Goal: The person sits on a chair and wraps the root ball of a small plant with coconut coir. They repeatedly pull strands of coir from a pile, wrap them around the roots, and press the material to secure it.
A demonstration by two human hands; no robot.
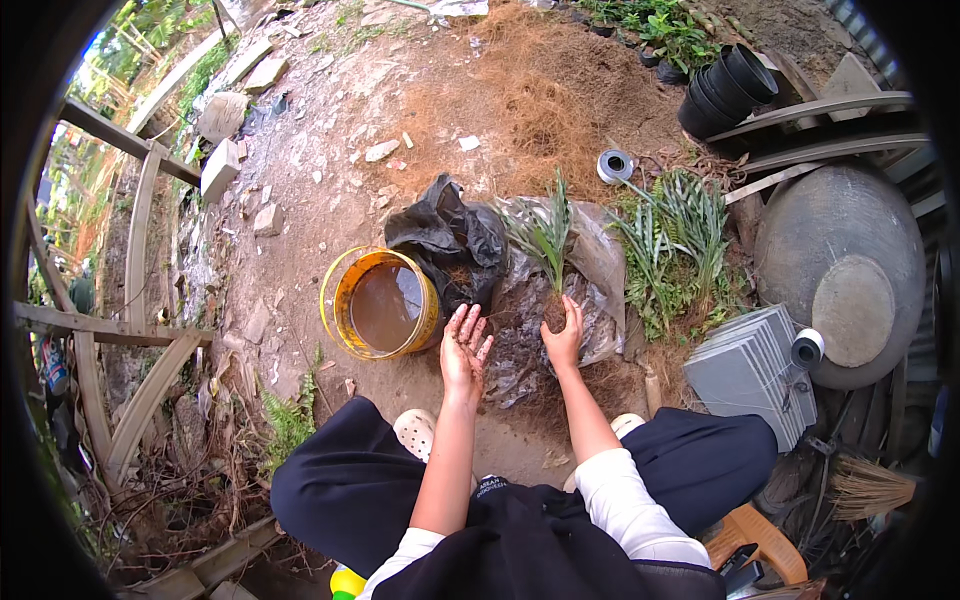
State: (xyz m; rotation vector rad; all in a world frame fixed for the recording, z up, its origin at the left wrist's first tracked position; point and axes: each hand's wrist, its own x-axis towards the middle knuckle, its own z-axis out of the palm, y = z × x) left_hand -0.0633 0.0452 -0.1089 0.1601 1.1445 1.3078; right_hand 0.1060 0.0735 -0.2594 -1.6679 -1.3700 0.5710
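My right hand (564,334) is closed around the brown, fibrous root ball of a leafy green plant (553,244), whose narrow leaves point away from me. Palm up and smeared with wet soil, my left hand (465,352) holds nothing, its fingers spread. Just left of it stands a yellow bucket (431,300) of murky brown water. Beyond my left hand lies a crumpled black plastic bag (450,232) with fibre inside. A clear plastic sheet (604,270), dirty with mud, is spread beneath the plant. More plants with narrow leaves (679,225) lie to the right.
Grey slabs (739,375), a roll (808,349) and a large dark clay pot (840,262) are at the right. Another roll (615,166) lies beyond the plants, near stacked black pots (726,90). Loose coconut fibre (532,97) covers ground ahead. A wooden frame (135,240) stands left.
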